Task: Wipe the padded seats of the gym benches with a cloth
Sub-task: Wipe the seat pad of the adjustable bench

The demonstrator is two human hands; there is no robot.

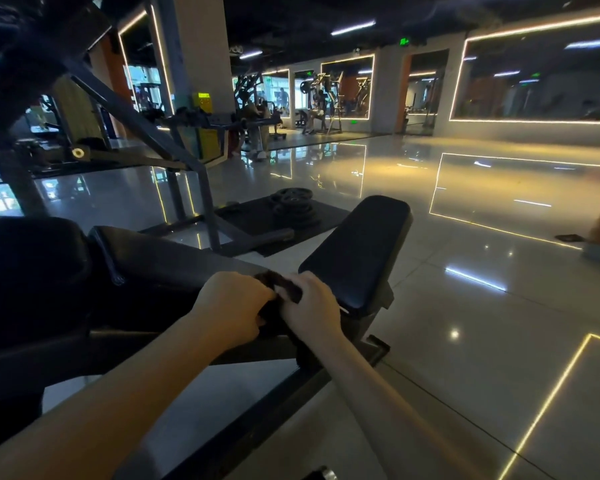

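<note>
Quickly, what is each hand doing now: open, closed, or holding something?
Left hand: closed, grips the dark cloth.
Right hand: closed, grips the same cloth.

Dim gym, ceiling strip lights (353, 27), floor (465, 306) glare, wide-angle edge warping

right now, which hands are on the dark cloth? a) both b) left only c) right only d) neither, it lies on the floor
a: the left hand and the right hand both hold the dark cloth between them, beside the black seat pad.
</note>
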